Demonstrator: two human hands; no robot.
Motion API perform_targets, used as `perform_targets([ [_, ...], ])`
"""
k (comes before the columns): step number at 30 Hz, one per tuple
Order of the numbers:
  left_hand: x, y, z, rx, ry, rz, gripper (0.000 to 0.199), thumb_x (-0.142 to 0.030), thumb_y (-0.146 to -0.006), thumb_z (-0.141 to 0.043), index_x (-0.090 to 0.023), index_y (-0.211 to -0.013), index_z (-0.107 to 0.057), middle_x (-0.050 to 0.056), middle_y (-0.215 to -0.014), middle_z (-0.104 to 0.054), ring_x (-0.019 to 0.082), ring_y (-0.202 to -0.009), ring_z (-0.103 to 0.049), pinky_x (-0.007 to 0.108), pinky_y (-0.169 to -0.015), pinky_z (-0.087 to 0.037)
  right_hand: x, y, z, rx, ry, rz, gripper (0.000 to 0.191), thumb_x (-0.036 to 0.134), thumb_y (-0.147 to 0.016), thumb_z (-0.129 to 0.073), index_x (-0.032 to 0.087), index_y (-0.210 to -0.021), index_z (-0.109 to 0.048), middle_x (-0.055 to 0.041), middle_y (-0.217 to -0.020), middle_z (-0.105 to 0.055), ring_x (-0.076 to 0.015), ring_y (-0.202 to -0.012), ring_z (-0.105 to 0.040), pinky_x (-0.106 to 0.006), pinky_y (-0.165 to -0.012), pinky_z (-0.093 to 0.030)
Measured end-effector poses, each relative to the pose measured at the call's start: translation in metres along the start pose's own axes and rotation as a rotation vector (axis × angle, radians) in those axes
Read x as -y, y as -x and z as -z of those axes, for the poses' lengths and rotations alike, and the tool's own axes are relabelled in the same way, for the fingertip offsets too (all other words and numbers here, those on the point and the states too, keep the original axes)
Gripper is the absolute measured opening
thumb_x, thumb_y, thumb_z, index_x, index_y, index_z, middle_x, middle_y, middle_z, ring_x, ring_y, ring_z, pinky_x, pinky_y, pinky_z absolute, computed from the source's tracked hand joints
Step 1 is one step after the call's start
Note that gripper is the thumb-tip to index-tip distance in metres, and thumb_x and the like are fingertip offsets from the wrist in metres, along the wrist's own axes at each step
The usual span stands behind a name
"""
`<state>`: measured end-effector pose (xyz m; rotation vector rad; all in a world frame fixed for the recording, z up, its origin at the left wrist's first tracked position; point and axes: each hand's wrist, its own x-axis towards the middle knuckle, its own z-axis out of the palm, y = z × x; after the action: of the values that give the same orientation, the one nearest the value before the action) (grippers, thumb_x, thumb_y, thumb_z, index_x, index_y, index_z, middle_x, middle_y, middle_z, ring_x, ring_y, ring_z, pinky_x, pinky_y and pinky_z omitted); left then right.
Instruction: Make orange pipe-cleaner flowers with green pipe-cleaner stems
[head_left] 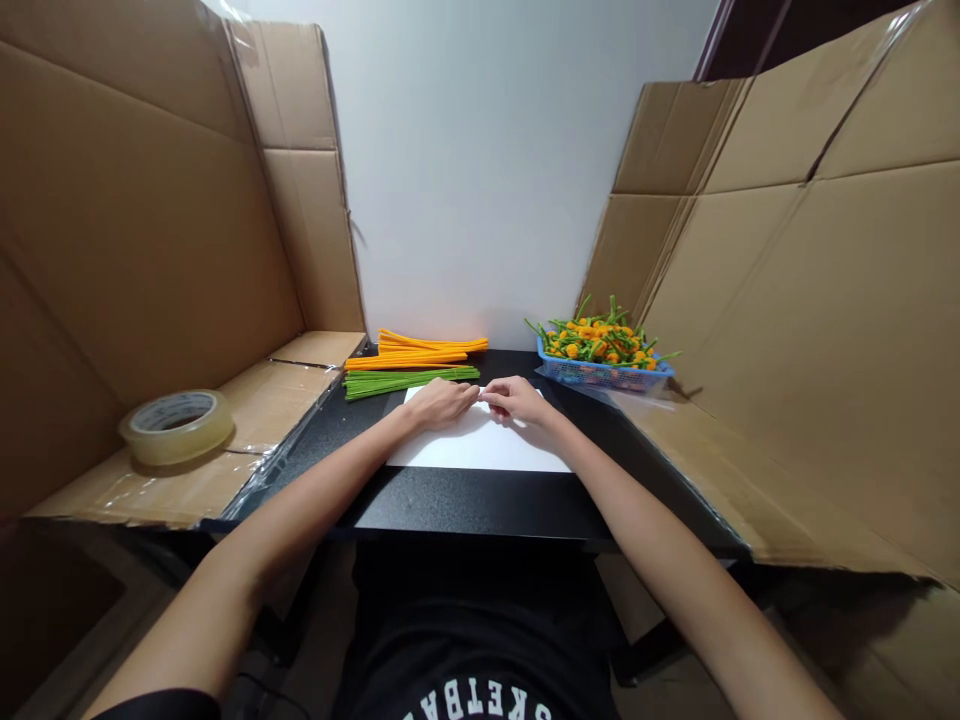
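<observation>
One white sheet lies flat on the black table, under and between two bare hands. The left hand rests over its upper left part, the right hand over its upper right part. Their fingers are bent and drawn together, the fingertips meeting above the sheet; whether they grip something small cannot be told.

Just beyond the left hand lies one bundle of green stems, with two piles of orange stems behind it; the stems lie too close to count. Well apart to the right stands one blue basket, heaped with orange and green pieces, too tangled to count. One roll of tape lies at far left on cardboard. Two cardboard walls flank the table.
</observation>
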<state>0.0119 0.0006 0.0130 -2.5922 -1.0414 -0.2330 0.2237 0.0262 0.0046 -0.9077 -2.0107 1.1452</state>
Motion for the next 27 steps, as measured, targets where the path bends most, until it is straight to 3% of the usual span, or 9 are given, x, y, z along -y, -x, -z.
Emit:
perform_targets([
  [6, 0.012, 0.005, 0.001, 0.002, 0.004, 0.042, 0.03, -0.029, -0.105, -0.032, -0.016, -0.102, -0.059, 0.01, -0.091, -0.07, 0.021, -0.069, -0.064, 0.031, -0.061, -0.036, -0.008, 0.001, 0.025, -0.016, 0.027, -0.018, 0.042, 0.055, -0.072, -0.076, 0.014, -0.077, -0.07, 0.0005, -0.053, -0.058, -0.0089, -0.044, -0.049, -0.022, -0.045, -0.037],
  [10, 0.033, 0.016, -0.004, 0.005, 0.01, 0.107, 0.032, -0.033, -0.105, -0.031, -0.017, -0.099, -0.059, 0.01, -0.085, -0.07, 0.022, -0.069, -0.065, 0.031, -0.062, -0.036, -0.029, 0.007, 0.053, -0.125, 0.015, -0.073, 0.046, 0.056, -0.065, -0.081, 0.013, -0.078, -0.071, -0.0017, -0.056, -0.062, -0.0109, -0.047, -0.052, -0.024, -0.046, -0.038],
  [13, 0.048, 0.024, -0.01, 0.015, 0.026, 0.184, 0.029, -0.031, -0.104, -0.034, -0.016, -0.101, -0.059, 0.011, -0.086, -0.071, 0.023, -0.071, -0.066, 0.031, -0.064, -0.038, -0.048, 0.011, 0.073, -0.32, 0.095, -0.093, 0.037, 0.05, -0.068, -0.077, 0.014, -0.074, -0.07, -0.0037, -0.058, -0.065, -0.0132, -0.05, -0.055, -0.027, -0.052, -0.043],
  [15, 0.052, 0.026, -0.013, 0.008, 0.045, 0.212, 0.028, -0.03, -0.104, -0.034, -0.017, -0.104, -0.059, 0.011, -0.089, -0.071, 0.023, -0.073, -0.067, 0.031, -0.065, -0.04, -0.056, 0.013, 0.082, -0.458, 0.303, -0.136, 0.024, 0.04, -0.072, -0.072, 0.016, -0.069, -0.072, -0.0054, -0.06, -0.069, -0.0166, -0.059, -0.061, -0.028, -0.059, -0.046],
  [18, 0.049, 0.024, -0.016, -0.001, 0.068, 0.211, 0.033, -0.034, -0.105, -0.03, -0.018, -0.106, -0.059, 0.01, -0.09, -0.071, 0.024, -0.077, -0.067, 0.032, -0.068, -0.042, -0.059, 0.014, 0.084, -0.511, 0.568, -0.193, 0.014, 0.028, -0.075, -0.067, 0.018, -0.069, -0.076, -0.0069, -0.074, -0.076, -0.0208, -0.076, -0.068, -0.029, -0.069, -0.047],
  [23, 0.039, 0.015, -0.016, -0.041, 0.151, 0.193, 0.033, -0.041, -0.104, -0.037, -0.018, -0.111, -0.06, 0.011, -0.105, -0.071, 0.025, -0.095, -0.067, 0.032, -0.077, -0.046, -0.058, 0.015, 0.078, -0.525, 0.712, -0.251, 0.013, 0.023, -0.077, -0.067, 0.019, -0.079, -0.08, -0.0068, -0.082, -0.078, -0.0219, -0.081, -0.069, -0.029, -0.068, -0.044],
  [27, 0.055, 0.022, -0.015, -0.171, 0.148, 0.406, 0.031, -0.041, -0.101, -0.046, -0.017, -0.113, -0.06, 0.011, -0.11, -0.069, 0.026, -0.103, -0.064, 0.034, -0.086, -0.046, -0.059, 0.015, 0.077, -0.565, 0.738, -0.335, 0.013, 0.026, -0.078, -0.069, 0.021, -0.082, -0.08, -0.0062, -0.084, -0.077, -0.0217, -0.08, -0.068, -0.028, -0.066, -0.042],
])
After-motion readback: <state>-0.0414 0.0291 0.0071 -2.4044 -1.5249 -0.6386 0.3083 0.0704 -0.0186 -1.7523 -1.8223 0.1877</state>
